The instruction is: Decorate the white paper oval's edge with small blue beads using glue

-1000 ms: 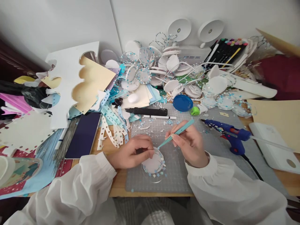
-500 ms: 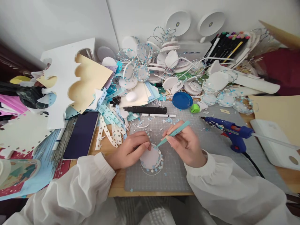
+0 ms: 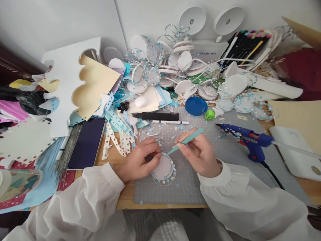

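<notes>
In the middle of the grey cutting mat lies a white disc, its edge dotted with small blue and white stars. A thin wire ring shows round its lower side. My left hand is at the disc's upper left rim, thumb and forefinger pinched together; what they hold, if anything, is too small to make out. My right hand grips turquoise tweezers, slanting down to the left. Their tips meet the top edge of the disc, beside my left fingertips. A short starred strand shows above the disc, partly behind my left hand.
A blue glue gun lies at the right, its cord trailing forward. Behind the mat are a black pen, a blue lid and piled white discs. A phone and star-punched paper strips lie at the left.
The thumb and forefinger of my left hand have curled closer, with a gap now showing behind them. The disc sits slightly further right. My right hand keeps the tweezers at its top edge.
</notes>
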### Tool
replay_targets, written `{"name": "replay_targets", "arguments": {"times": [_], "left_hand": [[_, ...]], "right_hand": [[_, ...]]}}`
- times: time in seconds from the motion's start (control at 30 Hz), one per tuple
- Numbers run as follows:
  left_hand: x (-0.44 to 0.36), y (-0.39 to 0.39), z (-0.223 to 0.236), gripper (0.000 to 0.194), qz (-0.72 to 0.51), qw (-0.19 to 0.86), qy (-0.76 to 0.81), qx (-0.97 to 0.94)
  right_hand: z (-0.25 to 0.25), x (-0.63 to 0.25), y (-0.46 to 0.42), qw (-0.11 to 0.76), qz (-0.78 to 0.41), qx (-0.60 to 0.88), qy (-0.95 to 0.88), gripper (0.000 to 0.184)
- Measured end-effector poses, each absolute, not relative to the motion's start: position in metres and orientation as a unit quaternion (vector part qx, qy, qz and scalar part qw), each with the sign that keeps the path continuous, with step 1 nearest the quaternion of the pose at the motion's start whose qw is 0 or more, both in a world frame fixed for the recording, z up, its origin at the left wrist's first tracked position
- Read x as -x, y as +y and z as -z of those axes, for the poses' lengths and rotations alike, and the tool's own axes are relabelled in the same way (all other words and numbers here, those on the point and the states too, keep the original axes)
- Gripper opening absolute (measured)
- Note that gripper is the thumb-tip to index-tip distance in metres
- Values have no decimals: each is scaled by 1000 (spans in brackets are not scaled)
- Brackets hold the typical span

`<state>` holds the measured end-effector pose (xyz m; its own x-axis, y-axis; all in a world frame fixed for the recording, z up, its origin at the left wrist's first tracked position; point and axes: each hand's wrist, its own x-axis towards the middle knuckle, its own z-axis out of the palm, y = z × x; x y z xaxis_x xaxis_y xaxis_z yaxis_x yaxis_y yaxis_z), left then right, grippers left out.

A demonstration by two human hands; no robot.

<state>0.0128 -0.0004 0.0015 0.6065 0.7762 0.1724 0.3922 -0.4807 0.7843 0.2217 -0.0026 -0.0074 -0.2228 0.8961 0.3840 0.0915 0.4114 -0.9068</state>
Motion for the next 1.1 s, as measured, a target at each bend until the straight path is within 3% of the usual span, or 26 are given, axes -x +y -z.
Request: {"name": "replay_targets", "arguments": {"times": [0.6,1.1], "left_hand": [[-12,1,-4,21,-262,392,329,-819],[-10,-1,-4,17,-285,419,307,-806]], "right_hand": [[8,-224,-1,500,-387,373,-678,3],[6,-223,-2,505,-450,383,-629,8]]}}
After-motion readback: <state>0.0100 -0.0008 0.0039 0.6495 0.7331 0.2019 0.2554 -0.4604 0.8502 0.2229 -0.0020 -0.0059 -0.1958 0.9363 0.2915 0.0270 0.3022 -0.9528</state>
